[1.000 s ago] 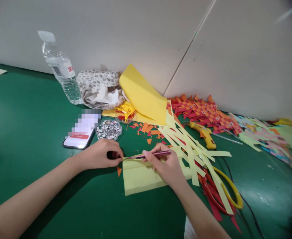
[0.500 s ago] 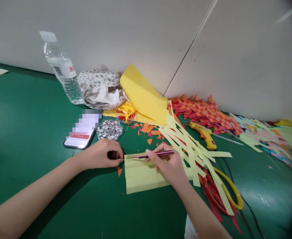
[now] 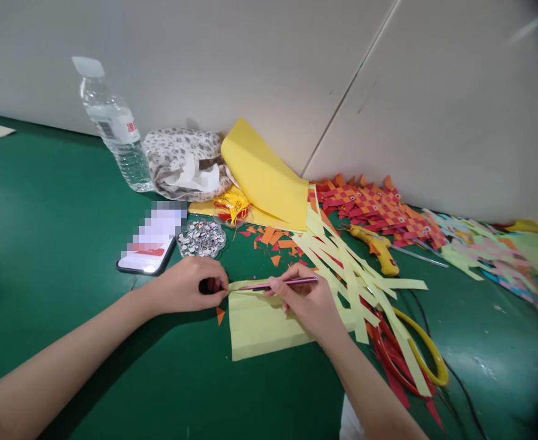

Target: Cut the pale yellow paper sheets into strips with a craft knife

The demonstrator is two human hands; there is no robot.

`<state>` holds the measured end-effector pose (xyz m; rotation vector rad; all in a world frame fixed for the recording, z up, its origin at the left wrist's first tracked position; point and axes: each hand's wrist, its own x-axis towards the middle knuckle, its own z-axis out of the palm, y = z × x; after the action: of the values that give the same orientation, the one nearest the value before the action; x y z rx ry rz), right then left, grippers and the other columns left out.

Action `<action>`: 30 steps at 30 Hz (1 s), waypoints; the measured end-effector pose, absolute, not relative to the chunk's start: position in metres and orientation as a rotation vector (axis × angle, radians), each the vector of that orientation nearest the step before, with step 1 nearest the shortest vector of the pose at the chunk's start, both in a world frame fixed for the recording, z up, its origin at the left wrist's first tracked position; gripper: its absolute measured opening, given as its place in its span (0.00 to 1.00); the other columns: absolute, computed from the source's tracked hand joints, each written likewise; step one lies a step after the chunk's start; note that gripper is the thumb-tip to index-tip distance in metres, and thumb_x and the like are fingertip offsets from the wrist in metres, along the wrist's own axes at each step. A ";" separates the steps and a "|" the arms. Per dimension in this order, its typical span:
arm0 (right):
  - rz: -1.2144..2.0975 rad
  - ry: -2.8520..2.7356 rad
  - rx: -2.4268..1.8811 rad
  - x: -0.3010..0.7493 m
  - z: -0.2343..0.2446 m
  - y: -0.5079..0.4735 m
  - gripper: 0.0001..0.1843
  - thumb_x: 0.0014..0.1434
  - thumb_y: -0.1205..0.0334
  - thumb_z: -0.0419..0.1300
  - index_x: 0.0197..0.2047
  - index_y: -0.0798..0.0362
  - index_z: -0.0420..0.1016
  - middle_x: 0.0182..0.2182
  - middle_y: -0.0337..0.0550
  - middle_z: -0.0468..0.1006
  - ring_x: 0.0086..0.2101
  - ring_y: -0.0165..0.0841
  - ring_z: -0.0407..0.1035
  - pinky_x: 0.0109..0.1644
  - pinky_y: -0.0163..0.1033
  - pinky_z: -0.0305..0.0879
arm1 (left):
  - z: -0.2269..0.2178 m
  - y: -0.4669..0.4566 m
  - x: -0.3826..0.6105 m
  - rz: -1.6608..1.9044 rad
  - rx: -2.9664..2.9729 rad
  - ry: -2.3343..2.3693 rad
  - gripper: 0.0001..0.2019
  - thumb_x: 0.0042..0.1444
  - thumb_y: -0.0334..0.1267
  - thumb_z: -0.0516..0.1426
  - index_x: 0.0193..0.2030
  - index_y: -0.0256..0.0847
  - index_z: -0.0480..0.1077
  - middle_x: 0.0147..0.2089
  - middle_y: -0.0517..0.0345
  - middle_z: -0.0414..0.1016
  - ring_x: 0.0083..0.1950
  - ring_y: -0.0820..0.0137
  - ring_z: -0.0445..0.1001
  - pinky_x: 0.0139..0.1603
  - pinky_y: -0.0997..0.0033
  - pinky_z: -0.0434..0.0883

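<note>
A pale yellow-green sheet of paper lies on the green table in front of me. At its upper left corner, my left hand is closed in a pinch on the paper's edge. My right hand grips a slim pink craft knife like a pen. The knife's thin tip points left along the top of the sheet, where a narrow strip shows above it. The side of my right hand rests on the paper. Just below my left fingertips is a small orange triangle of paper.
Pale paper strips and red-and-yellow scissors handles lie right. Behind are a yellow glue gun, woven paper fish, orange scraps and a yellow sheet. Left stand a phone, googly eyes and a water bottle.
The knife and my right hand have shifted very slightly left. The sheet's lower left corner has moved a little down. My left hand stays almost where it was.
</note>
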<state>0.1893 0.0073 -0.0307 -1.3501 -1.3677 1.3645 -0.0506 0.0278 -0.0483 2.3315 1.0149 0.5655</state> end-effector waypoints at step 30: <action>1.378 -1.373 -1.354 0.189 -0.033 0.007 0.19 0.49 0.47 0.68 0.26 0.51 0.67 0.24 0.44 0.82 0.21 0.32 0.73 0.18 0.31 0.63 | -0.047 0.028 -0.049 0.533 2.320 1.026 0.05 0.55 0.33 0.55 0.33 0.39 0.73 0.28 0.60 0.72 0.29 0.74 0.69 0.29 0.77 0.64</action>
<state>0.1889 0.0074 -0.0326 -1.3537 -1.3725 1.3781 -0.0490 0.0285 -0.0468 2.3196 1.0257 0.5327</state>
